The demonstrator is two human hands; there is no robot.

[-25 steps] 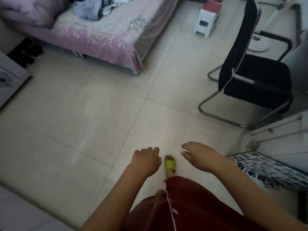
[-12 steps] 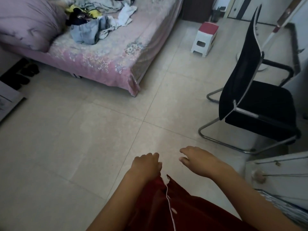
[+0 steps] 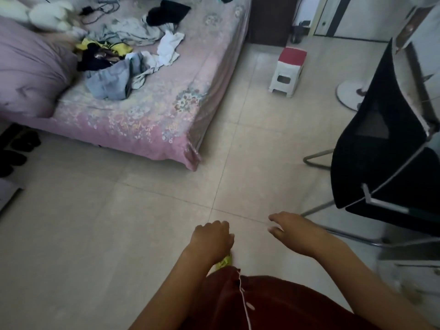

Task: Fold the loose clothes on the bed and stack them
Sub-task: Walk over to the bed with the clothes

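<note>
- A person stands on the tiled floor (image 3: pixel 100 234), well apart from the bed (image 3: pixel 152 120), with the folding job not yet begun.
- The left hand (image 3: pixel 212 239) hangs in front of the body with fingers loosely curled and holds nothing; the right hand (image 3: pixel 295 231) reaches forward with fingers relaxed and spread, also empty.
- The clothes (image 3: pixel 123 58) lie in a loose, tangled heap near the head of the bed, just beside a purple quilt (image 3: pixel 28 67): a grey piece in front, a yellow-and-dark one behind it, white and pale pieces to the right, a black one farther back.
- A soft toy (image 3: pixel 50 15) and some cables (image 3: pixel 100 8) share the far end of the mattress (the cables run close to the heap).
- Risk, by this view: garments pulled from the tangle could drag neighbours off the bed's edge onto the floor, since sleeves and legs appear interlocked.
- A snagged cable could come along with a lifted piece if the heap is scooped up whole.
- The clear strip of sheet at the foot of the bed looks the likeliest spot for a stack; crowding it against the quilt could tip the pile.
- On the walk over, a black chair (image 3: pixel 390 148) stands to the right and a small stool (image 3: pixel 288 70) near the bed's corner; dark shoes (image 3: pixel 16 148) sit by the bed's left side, a possible trip hazard.
</note>
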